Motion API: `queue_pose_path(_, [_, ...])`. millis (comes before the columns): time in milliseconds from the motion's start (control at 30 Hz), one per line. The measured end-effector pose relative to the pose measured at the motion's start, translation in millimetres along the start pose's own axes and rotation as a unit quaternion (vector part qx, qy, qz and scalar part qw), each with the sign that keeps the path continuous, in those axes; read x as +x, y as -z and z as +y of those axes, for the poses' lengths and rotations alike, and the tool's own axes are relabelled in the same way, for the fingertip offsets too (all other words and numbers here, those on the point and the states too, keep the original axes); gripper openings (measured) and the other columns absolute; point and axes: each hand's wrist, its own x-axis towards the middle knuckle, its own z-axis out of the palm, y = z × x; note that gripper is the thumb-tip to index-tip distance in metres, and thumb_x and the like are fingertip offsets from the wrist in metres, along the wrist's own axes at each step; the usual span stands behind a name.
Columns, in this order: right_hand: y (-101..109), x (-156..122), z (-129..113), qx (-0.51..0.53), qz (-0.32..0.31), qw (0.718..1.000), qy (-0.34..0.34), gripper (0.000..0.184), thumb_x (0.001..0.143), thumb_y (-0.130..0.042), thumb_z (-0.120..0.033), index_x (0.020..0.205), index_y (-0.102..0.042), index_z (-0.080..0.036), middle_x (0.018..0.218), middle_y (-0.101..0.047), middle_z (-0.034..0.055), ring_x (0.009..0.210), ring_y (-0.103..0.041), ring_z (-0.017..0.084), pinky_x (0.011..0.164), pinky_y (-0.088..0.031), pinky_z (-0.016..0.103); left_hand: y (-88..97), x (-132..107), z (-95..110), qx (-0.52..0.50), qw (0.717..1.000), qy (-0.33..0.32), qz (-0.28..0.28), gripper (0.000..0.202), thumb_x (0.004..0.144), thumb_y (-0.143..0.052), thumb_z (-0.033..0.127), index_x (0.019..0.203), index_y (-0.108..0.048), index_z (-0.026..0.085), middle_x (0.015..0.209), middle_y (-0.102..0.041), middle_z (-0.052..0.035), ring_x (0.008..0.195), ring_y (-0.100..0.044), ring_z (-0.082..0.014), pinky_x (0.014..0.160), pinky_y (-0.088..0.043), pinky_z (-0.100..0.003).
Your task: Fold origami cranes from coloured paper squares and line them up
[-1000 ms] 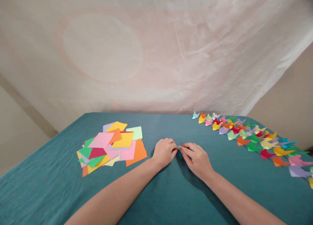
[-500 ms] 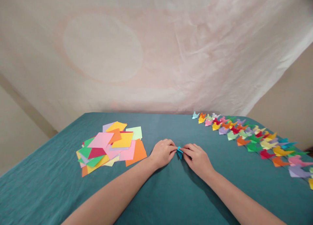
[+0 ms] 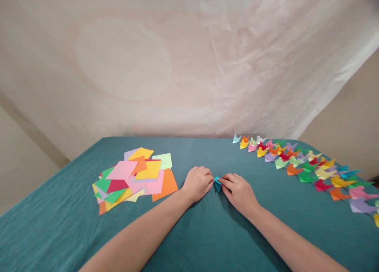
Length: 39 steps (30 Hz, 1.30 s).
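A small teal folded paper piece [image 3: 217, 183] sits pinched between my two hands on the teal tablecloth [image 3: 207, 232]. My left hand [image 3: 197, 183] has its fingers curled, with the fingertips on the paper's left side. On the right side, my right hand [image 3: 239, 192] pinches the same paper. Most of the paper is hidden by my fingers.
A loose pile of coloured paper squares [image 3: 134, 178] lies to the left of my hands. Several folded paper figures [image 3: 308, 167] in many colours stand in rows along the right side of the table. A pale cloth backdrop [image 3: 183, 66] hangs behind the table.
My hands have stayed at the same spot. The teal paper shows a little more between the fingertips than a second ago.
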Motion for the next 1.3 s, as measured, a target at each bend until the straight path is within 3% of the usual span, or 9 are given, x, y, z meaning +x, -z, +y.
queue_pose_path(400, [1, 1, -1, -0.026, -0.019, 0.999, 0.012, 0.022, 0.086, -0.052, -0.016, 0.102, -0.066, -0.023, 0.089, -0.063, 0.0045, 0.083, -0.053, 0.018, 0.076, -0.042, 0.03, -3.8, 5, -7, 0.079, 0.994, -0.078, 0.003, 0.017, 0.088, -0.05, 0.023, 0.079, -0.064, 0.018, 0.085, -0.061, -0.0036, 0.083, -0.052, -0.0177, 0.071, -0.034, -0.031])
queue_pose_path(800, [2, 2, -2, -0.016, -0.029, 0.999, 0.01, 0.022, 0.086, -0.052, -0.013, 0.102, -0.065, -0.02, 0.094, -0.064, 0.0049, 0.087, -0.054, 0.018, 0.08, -0.043, 0.03, -5.9, 6, -3, 0.116, 0.989, -0.094, 0.011, 0.013, 0.087, -0.053, 0.019, 0.078, -0.061, 0.015, 0.084, -0.059, -0.0041, 0.081, -0.051, -0.0176, 0.07, -0.034, -0.031])
queue_pose_path(1100, [2, 2, -1, -0.005, -0.025, 1.0, 0.017, 0.021, 0.087, -0.051, -0.015, 0.102, -0.065, -0.02, 0.096, -0.065, 0.0055, 0.088, -0.055, 0.018, 0.081, -0.044, 0.031, -8.6, 7, -2, 0.09, 0.994, -0.06, 0.011, 0.014, 0.087, -0.052, 0.021, 0.077, -0.062, 0.017, 0.083, -0.06, -0.0034, 0.081, -0.051, -0.0178, 0.068, -0.036, -0.031])
queue_pose_path(1300, [2, 2, -1, -0.005, -0.026, 0.999, 0.023, 0.022, 0.088, -0.05, -0.015, 0.104, -0.065, -0.02, 0.096, -0.064, 0.0048, 0.089, -0.055, 0.018, 0.082, -0.044, 0.031, -11.5, 7, -6, -0.006, 1.0, 0.009, 0.006, 0.014, 0.085, -0.052, 0.024, 0.083, -0.066, 0.02, 0.088, -0.062, -0.0023, 0.083, -0.053, -0.0164, 0.073, -0.04, -0.028])
